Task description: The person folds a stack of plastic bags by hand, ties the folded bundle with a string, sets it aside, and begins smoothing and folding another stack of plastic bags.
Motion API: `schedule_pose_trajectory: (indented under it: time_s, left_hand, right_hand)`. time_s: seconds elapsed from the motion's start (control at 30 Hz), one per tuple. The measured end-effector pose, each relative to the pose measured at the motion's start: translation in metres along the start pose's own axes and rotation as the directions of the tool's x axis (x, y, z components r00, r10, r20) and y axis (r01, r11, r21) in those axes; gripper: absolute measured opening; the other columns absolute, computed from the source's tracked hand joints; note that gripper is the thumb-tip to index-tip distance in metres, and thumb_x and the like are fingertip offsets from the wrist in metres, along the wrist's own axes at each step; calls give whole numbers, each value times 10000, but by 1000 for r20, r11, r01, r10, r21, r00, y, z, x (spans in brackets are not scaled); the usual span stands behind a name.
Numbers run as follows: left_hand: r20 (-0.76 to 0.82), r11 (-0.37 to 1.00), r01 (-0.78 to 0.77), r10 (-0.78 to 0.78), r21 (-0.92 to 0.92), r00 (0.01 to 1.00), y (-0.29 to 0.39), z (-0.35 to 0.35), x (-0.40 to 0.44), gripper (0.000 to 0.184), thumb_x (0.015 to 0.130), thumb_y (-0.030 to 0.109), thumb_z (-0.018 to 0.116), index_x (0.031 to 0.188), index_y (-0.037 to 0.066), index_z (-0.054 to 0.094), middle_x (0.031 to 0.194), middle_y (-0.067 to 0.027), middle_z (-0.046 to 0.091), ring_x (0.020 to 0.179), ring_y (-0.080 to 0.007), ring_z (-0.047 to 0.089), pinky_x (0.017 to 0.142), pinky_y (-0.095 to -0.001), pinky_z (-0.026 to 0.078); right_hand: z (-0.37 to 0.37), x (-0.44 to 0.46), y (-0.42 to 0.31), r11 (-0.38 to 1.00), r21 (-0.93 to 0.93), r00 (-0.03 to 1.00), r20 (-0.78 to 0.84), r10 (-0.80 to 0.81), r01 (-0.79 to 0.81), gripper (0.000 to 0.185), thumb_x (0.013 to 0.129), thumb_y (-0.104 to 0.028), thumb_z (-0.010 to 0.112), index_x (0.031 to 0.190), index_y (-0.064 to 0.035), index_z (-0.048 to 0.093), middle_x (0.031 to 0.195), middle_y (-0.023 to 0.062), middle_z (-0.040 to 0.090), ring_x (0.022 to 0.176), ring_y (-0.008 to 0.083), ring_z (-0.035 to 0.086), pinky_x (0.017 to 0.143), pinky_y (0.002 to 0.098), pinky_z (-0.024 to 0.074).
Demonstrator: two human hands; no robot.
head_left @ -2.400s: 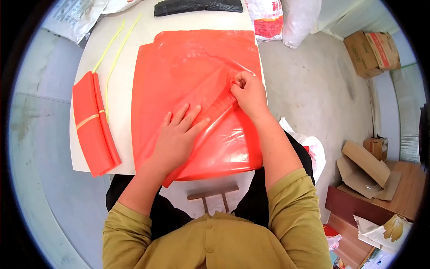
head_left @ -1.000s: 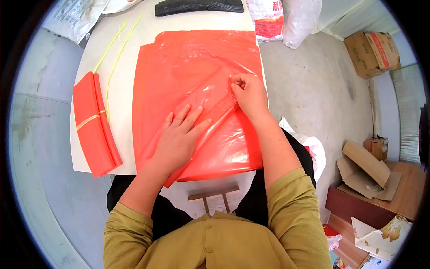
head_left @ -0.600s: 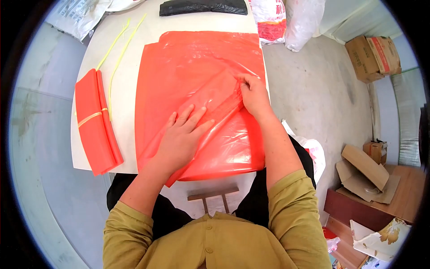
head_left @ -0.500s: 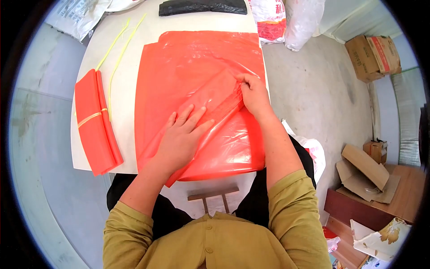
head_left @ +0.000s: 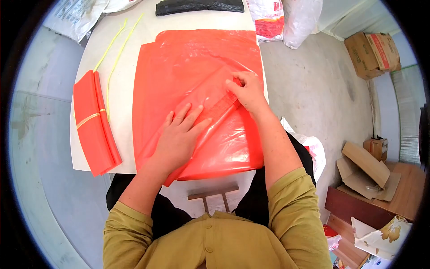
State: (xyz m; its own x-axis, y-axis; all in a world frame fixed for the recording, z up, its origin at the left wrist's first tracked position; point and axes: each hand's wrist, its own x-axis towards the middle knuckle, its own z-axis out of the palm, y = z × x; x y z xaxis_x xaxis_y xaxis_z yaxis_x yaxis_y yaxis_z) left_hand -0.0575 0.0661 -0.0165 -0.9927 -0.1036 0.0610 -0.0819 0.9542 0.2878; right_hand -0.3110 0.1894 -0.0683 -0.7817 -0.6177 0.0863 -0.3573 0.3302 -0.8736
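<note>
A large sheet of shiny red plastic bags [head_left: 179, 62] lies on the table, with part of it folded over diagonally and creased near its right side. My left hand [head_left: 177, 139] rests on the plastic, palm down with its fingers spread. At the upper end of the creased fold, my right hand [head_left: 248, 92] holds the plastic between its thumb and bent fingers. Part of that grip is hidden by the hand itself. To the left sits a folded red plastic bundle [head_left: 95, 123] with a yellow band around it.
Yellow ties [head_left: 117, 58] and a folded black plastic bundle [head_left: 199, 6] lie on the pale table [head_left: 103, 89]. White sacks [head_left: 302, 22] stand beyond it. Cardboard boxes [head_left: 365, 56] and an opened carton [head_left: 365, 175] are on the right. A wooden stool [head_left: 214, 194] shows below the table edge.
My right hand has shifted slightly left along the fold, its thumb now lying over the crease. The fold looks flatter. My left hand stays almost in place.
</note>
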Motion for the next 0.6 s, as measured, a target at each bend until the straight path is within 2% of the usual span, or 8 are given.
schedule_pose_trajectory:
  time_s: [0.1, 0.2, 0.3, 0.4, 0.5, 0.6]
  left_hand:
    - [-1, 1000, -2, 2, 11, 1000, 0, 1, 0, 536, 942, 62, 625, 1460, 199, 621, 1643, -112, 455, 1535, -372, 388, 1216, -638, 311]
    - [-1, 1000, -9, 9, 15, 1000, 1, 0, 0, 541, 942, 61, 625, 1465, 201, 617, 1642, -111, 456, 1535, -372, 388, 1214, -639, 310]
    - [0, 1000, -15, 15, 20, 1000, 0, 0, -1, 546, 943, 59, 625, 1469, 202, 613, 1644, -108, 455, 1536, -371, 387, 1212, -641, 308]
    - [2, 1000, -20, 20, 25, 1000, 0, -1, 0, 546, 942, 58, 627, 1468, 205, 615, 1649, -105, 452, 1537, -367, 387, 1212, -636, 311]
    - [-3, 1000, -18, 18, 24, 1000, 0, -1, -1, 544, 940, 59, 630, 1463, 208, 620, 1652, -105, 450, 1538, -361, 389, 1212, -630, 316]
    - [-9, 1000, -21, 21, 18, 1000, 0, -2, -1, 540, 937, 62, 638, 1456, 208, 627, 1645, -97, 463, 1537, -358, 392, 1214, -627, 319]
  right_hand:
    - [8, -12, -2, 981, -150, 983, -122, -140, 121, 345, 842, -288, 818, 1057, -21, 781, 1234, 197, 698, 1166, 350, 657, 989, 436, 527]
    - [12, -12, -3, 995, -87, 989, -138, -58, 46, 322, 846, -262, 809, 1028, 0, 761, 1253, 194, 684, 1161, 345, 658, 991, 430, 527]
    - [8, -11, -7, 992, 103, 992, -95, 84, -74, 277, 849, -231, 803, 975, 7, 738, 1232, 192, 686, 1163, 344, 658, 990, 421, 528]
    - [-1, -5, -3, 980, 66, 982, 29, 187, -188, 228, 887, -175, 789, 970, 7, 678, 1254, 123, 643, 1111, 216, 622, 969, 337, 492]
    - [3, -9, -6, 998, -6, 993, -93, 69, -70, 282, 891, -155, 772, 1095, 9, 667, 1158, 119, 696, 1058, 232, 668, 925, 347, 517]
    - [9, -12, -3, 960, -243, 969, -168, -180, 136, 361, 907, -144, 740, 1226, -11, 634, 1174, 128, 719, 1096, 274, 692, 926, 396, 533]
